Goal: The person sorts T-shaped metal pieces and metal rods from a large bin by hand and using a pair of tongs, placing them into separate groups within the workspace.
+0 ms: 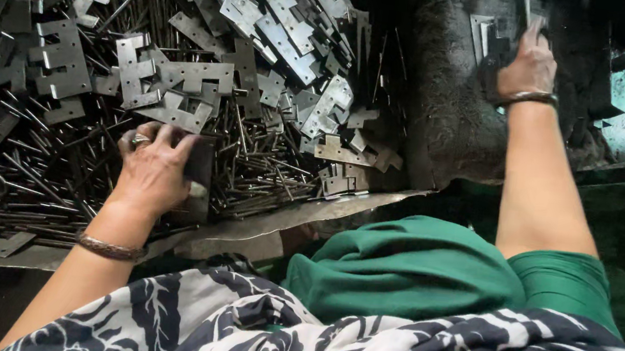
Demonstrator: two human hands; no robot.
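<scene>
Here, hidden: dark piece (pixel 200 164) half-covered in left hand (pixel 152 169) grip.
Right hand (pixel 529 65): closed on stamped plates (pixel 489 37), twelve o'clock, edges unclear.
Surface: bench (pixel 275 226) of rods (pixel 266 170), brackets (pixel 190 75).

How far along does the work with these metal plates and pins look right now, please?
Done: a few plates lie by the dark block. In hand: the right hand places a piece there while the left hand grips a dark part. Left: a large heap of plates and pins.
</scene>
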